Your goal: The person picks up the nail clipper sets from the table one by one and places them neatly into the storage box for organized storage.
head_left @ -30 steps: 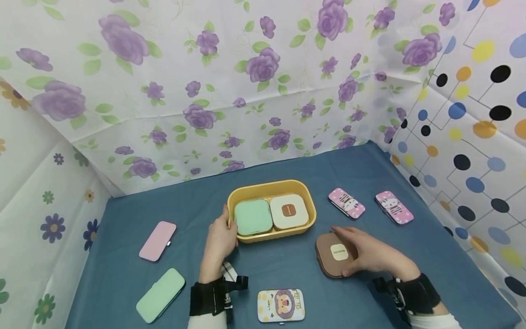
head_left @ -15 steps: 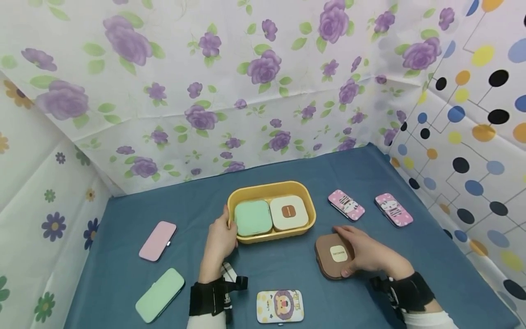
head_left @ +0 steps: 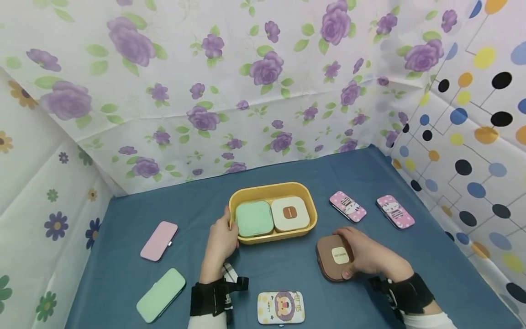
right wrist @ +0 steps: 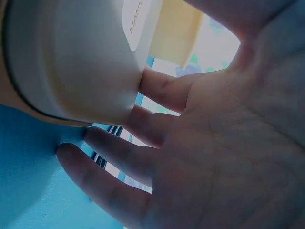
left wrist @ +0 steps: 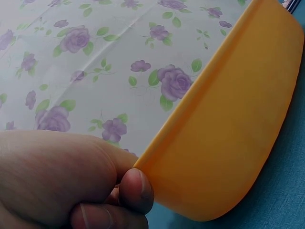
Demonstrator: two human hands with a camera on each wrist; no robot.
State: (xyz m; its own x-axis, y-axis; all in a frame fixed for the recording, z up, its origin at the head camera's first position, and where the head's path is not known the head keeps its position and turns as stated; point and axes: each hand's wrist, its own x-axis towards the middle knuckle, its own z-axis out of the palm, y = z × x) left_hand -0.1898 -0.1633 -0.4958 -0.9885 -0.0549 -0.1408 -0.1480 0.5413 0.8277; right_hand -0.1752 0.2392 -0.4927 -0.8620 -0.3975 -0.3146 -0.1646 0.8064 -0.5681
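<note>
A yellow oblong tray (head_left: 275,236) sits mid-table with a mint-green square case (head_left: 254,218) and a cream square case (head_left: 290,214) side by side in it. My left hand (head_left: 219,240) pinches the tray's left wall; in the left wrist view, thumb and fingers meet at the rim of the yellow tray (left wrist: 228,119). To the tray's right, my right hand (head_left: 371,253) holds a brown square case (head_left: 332,262) with a pale label, thumb at its near side and fingers at its far side. Close up, the fingers of the right hand (right wrist: 205,138) spread along the case's edge (right wrist: 90,62).
Two pink patterned cases (head_left: 347,206) (head_left: 395,211) lie at the back right. At left are a pink case (head_left: 159,241) and a light green case (head_left: 161,295); a lion-print case (head_left: 281,308) lies in front. Flowered and dotted cloth walls (head_left: 172,91) bound the blue tabletop (head_left: 205,196).
My right wrist has shifted slightly left, toward the brown case. The left hand keeps its grip on the tray, and the head view has tilted a little.
</note>
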